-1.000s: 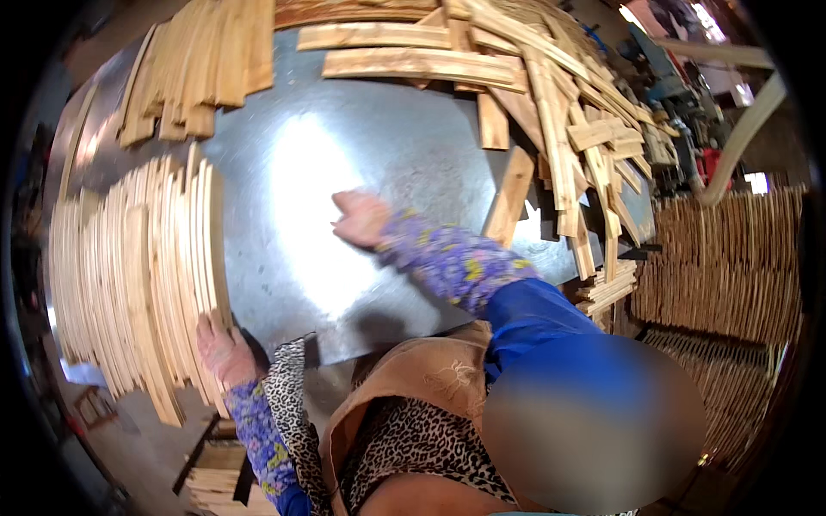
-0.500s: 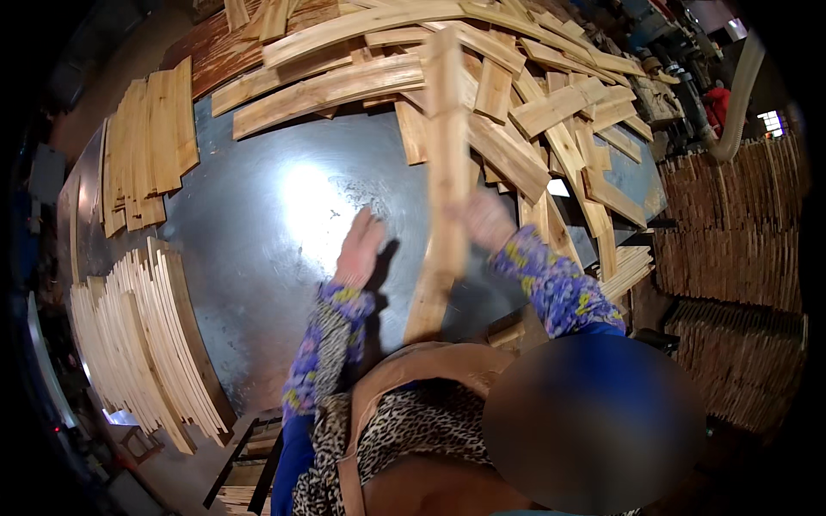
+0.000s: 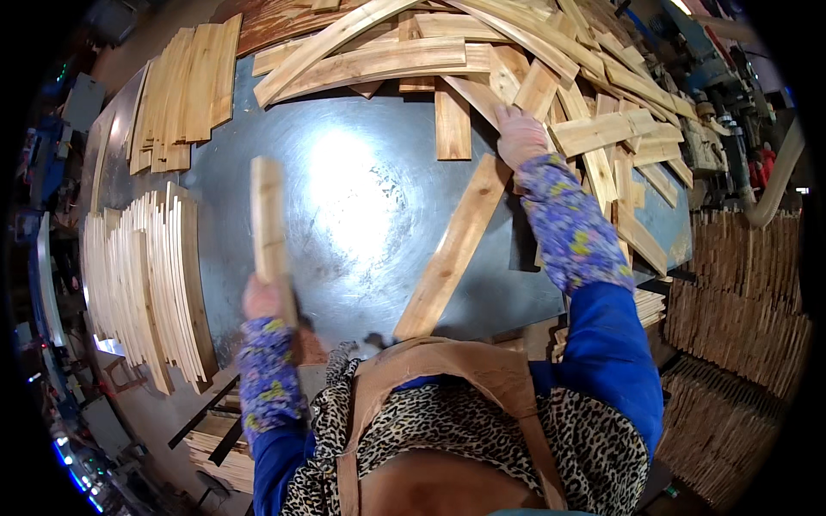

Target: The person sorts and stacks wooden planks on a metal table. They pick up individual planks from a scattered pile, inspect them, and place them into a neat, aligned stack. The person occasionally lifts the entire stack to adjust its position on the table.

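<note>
My left hand (image 3: 262, 297) is closed around a short wooden board (image 3: 268, 206), which stands up from my fist over the left part of the metal table (image 3: 232, 224). Motion blurs the hand a little. At the near edge of a loose heap, my right hand (image 3: 521, 138) grips the end of a wooden board (image 3: 472, 96), its fingers bent over it and partly hidden. Another wooden board (image 3: 453, 245) lies slanted on the table between my hands, its lower end close to my apron (image 3: 439, 354).
Loose boards (image 3: 387, 60) are heaped across the far side and the right. To the left are a fanned stack of boards (image 3: 191, 86) and a row of boards on edge (image 3: 142, 284). Tall stacks of thin wood (image 3: 740, 301) stand at the right, below a hose (image 3: 779, 185).
The blurred board near the middle is gone from there; my left hand has moved left and now holds a board. My right hand has reached farther out to the heap.
</note>
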`<state>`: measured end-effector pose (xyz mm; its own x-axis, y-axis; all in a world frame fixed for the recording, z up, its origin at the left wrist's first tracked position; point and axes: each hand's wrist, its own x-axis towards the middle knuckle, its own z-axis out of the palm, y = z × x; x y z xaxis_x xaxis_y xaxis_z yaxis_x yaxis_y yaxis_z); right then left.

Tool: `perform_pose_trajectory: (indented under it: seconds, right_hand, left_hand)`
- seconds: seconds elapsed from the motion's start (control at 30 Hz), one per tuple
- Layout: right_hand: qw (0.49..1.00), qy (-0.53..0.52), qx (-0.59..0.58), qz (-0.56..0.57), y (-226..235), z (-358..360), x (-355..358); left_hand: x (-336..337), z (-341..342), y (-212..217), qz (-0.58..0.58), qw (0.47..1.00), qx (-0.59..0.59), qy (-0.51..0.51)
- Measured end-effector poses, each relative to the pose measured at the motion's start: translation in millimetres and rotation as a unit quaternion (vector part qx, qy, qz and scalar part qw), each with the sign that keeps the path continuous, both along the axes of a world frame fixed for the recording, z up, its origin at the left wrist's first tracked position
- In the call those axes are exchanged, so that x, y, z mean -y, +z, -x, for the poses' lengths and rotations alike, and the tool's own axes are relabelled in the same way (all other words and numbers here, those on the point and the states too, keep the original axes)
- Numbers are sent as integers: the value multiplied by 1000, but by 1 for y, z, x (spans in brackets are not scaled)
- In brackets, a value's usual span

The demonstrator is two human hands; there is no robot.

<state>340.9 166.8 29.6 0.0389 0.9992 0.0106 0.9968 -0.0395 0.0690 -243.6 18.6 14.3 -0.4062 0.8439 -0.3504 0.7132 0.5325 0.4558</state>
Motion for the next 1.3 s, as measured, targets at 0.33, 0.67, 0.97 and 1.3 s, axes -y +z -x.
perform_pose_trajectory:
  seconds: [0.33, 0.67, 0.97, 1.3]
  right_hand:
    - [693, -70, -644, 316, 24, 82, 159]
    - [896, 98, -408, 146, -25, 307, -18]
    - [977, 108, 138, 123, -5, 233, -215]
    - [753, -17, -473, 456, 5, 267, -81]
  left_hand:
    - [21, 149, 28, -55, 952, -290, -86]
    - [11, 20, -48, -35, 978, 203, -19]
    - [44, 203, -11, 92, 993, 67, 12]
    - [86, 219, -16, 4, 933, -354, -61]
